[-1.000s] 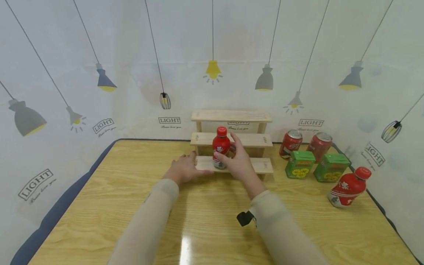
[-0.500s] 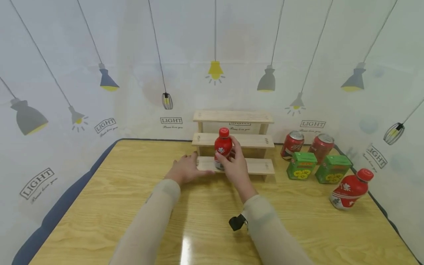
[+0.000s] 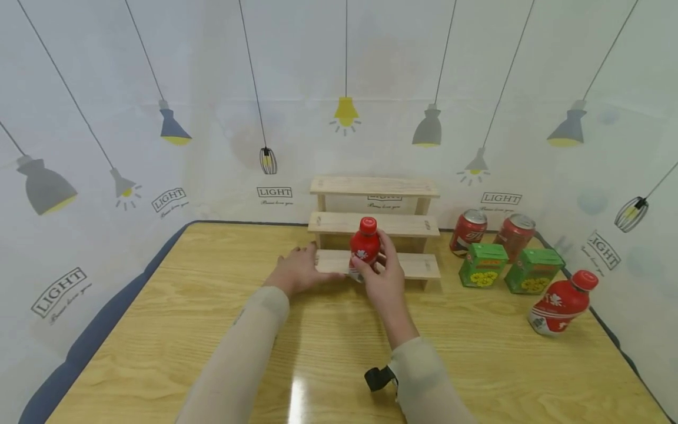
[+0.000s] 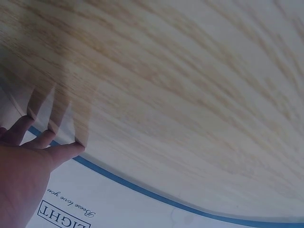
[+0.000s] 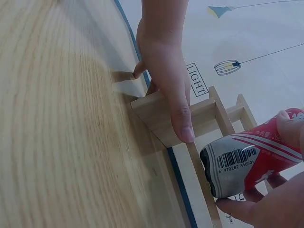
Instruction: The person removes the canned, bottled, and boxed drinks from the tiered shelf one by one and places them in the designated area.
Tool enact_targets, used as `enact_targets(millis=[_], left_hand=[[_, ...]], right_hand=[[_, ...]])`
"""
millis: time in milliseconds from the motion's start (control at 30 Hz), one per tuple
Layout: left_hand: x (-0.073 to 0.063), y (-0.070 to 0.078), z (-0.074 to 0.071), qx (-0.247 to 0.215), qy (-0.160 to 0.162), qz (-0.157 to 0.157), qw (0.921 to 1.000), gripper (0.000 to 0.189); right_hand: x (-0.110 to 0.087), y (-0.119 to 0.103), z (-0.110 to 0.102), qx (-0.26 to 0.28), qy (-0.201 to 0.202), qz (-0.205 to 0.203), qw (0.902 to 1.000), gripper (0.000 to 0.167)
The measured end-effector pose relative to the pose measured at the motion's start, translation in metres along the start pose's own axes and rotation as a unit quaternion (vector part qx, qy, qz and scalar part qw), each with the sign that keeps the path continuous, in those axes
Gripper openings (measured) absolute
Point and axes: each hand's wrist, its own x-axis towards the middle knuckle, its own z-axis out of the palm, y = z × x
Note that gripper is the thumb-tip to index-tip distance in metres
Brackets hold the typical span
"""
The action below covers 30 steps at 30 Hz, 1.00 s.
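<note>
A red plastic drink bottle [image 3: 364, 242] with a red cap is in my right hand [image 3: 386, 282], thumb on the near side and fingers round the right side. It leans at the front of the lowest step of a three-tier wooden shelf [image 3: 376, 222]. In the right wrist view the grey bottom of the bottle [image 5: 232, 164] is close to that step; whether they touch I cannot tell. At the shelf's left end is my left hand [image 3: 296, 271], its thumb straight along the lowest step's front edge. The left wrist view shows its spread fingers [image 4: 64, 151] on the table.
To the right stand two red cans [image 3: 468, 232] [image 3: 515, 235], with two green drink cartons [image 3: 482, 265] [image 3: 533, 271] before them. Another red bottle [image 3: 561, 303] stands nearer the table's right side. A patterned wall sheet [image 3: 222, 118] rises behind the wooden table [image 3: 212, 259].
My right hand has closed more round the bottle and moved it toward me and slightly right, to the lowest step's front edge. My left hand has stayed at the shelf's left end.
</note>
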Motion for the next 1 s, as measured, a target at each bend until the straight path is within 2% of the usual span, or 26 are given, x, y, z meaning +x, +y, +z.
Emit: enact_targets(millis=[233, 667, 833, 1000], left_hand=[[0.000, 0.000, 0.000, -0.002, -0.001, 0.004, 1.0000, 0.148], [-0.001, 0.001, 0.000, 0.002, -0.009, 0.006, 0.9999, 0.151], [-0.003, 0.002, -0.002, 0.000, -0.012, 0.010, 0.9999, 0.150], [-0.002, 0.001, -0.001, 0.000, -0.012, 0.010, 0.9999, 0.151]], right_hand=[[-0.010, 0.007, -0.012, 0.013, 0.011, -0.003, 0.9998, 0.074], [-0.031, 0.009, -0.043, -0.009, 0.046, 0.016, 0.9988, 0.073], [-0.037, 0.009, -0.060, -0.013, 0.068, 0.028, 0.9972, 0.076], [-0.043, 0.011, -0.080, -0.008, 0.093, 0.023, 0.9954, 0.076]])
